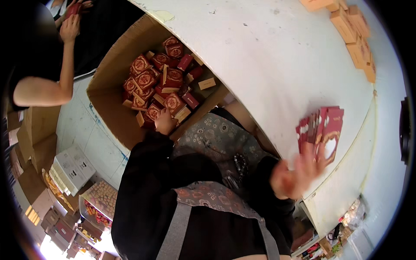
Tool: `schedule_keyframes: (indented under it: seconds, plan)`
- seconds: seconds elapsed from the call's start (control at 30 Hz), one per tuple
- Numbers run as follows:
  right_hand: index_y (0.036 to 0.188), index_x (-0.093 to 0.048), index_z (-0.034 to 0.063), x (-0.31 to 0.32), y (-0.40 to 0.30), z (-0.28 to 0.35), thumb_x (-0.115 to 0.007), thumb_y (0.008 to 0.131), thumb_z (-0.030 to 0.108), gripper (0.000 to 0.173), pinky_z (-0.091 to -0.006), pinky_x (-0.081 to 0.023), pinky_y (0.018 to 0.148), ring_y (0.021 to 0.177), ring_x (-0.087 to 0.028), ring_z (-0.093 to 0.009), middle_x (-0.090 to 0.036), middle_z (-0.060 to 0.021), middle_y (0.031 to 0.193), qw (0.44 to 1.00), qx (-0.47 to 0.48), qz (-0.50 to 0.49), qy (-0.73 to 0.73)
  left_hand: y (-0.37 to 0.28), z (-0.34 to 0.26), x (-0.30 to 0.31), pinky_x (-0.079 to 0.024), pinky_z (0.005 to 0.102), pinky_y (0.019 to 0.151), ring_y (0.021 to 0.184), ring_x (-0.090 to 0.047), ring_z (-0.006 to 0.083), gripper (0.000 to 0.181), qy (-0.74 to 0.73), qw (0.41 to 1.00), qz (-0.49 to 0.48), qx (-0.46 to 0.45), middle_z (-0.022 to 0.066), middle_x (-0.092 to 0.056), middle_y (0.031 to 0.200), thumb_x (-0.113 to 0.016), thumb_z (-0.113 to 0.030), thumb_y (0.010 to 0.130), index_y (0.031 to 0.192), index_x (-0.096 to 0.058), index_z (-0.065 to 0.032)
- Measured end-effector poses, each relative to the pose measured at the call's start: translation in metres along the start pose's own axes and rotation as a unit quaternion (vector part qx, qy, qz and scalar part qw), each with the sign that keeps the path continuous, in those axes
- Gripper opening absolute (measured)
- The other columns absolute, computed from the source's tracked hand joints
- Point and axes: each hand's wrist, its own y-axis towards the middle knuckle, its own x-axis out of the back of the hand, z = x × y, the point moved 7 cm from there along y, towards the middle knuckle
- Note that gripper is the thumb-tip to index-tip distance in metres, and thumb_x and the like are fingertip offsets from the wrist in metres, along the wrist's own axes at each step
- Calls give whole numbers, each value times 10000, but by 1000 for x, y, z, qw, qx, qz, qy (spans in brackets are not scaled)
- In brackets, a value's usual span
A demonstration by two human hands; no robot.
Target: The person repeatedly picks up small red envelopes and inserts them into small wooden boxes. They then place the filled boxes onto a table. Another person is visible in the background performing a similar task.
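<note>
My left hand (165, 122) reaches into a large cardboard carton (109, 65), touching the small red and tan boxes (174, 103) heaped inside; whether its fingers grip one is hidden. To the right, my right hand (300, 174) is blurred, its fingers spread over the white tabletop (260, 65). Just beyond those fingers lies a fanned stack of flat red printed cartons (328, 126), each with gold ornament and a pale oval. The fingertips overlap the near edge of the stack; contact cannot be told.
Tan boxes (357, 48) are piled at the tabletop's far right. At upper left a co-worker's arm (66, 65) is bent, with a red item in the hands. A white box (73, 169) and a tub of small packages (99, 201) stand at lower left.
</note>
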Motion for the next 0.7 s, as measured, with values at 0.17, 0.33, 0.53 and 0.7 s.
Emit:
schedule_keyframes:
  seconds: [0.17, 0.33, 0.53, 0.7]
  plan:
    - [1424, -373, 132, 12, -53, -93, -770, 653, 494, 939, -547, -250, 1055, 1330, -290, -431, -286, -237, 1466, 915, -325, 178, -158, -89, -79, 95, -475, 388, 844, 1011, -567, 326, 310, -120, 938, -275, -173, 112, -583, 1125, -625, -70, 761, 1070, -598, -69]
    - [1430, -365, 162, 16, -74, -113, -719, 688, 538, 905, -589, -241, 1028, 1298, -308, -482, -325, -207, 1456, 919, -311, 152, -191, -150, -167, 199, -484, 347, 790, 967, -558, 292, 352, -220, 855, -367, -293, 126, -541, 1174, -629, 19, 752, 1096, -608, -56]
    - [1413, -394, 172, 44, -112, -145, -722, 698, 519, 859, -584, -223, 1045, 1309, -305, -462, -309, -203, 1468, 917, -338, 127, -171, -190, -286, 268, -453, 360, 875, 1065, -512, 303, 333, -285, 751, -363, -472, 158, -493, 1230, -640, 1, 780, 1109, -610, -46]
    - [1356, -440, 27, 78, -127, -189, -783, 689, 391, 835, -466, -310, 1031, 1243, -424, -351, -417, -218, 1376, 900, -411, -39, -138, -151, -330, 326, -435, 420, 943, 1177, -457, 373, 443, -177, 738, -437, -483, 209, -433, 1321, -669, -51, 742, 1172, -564, -55]
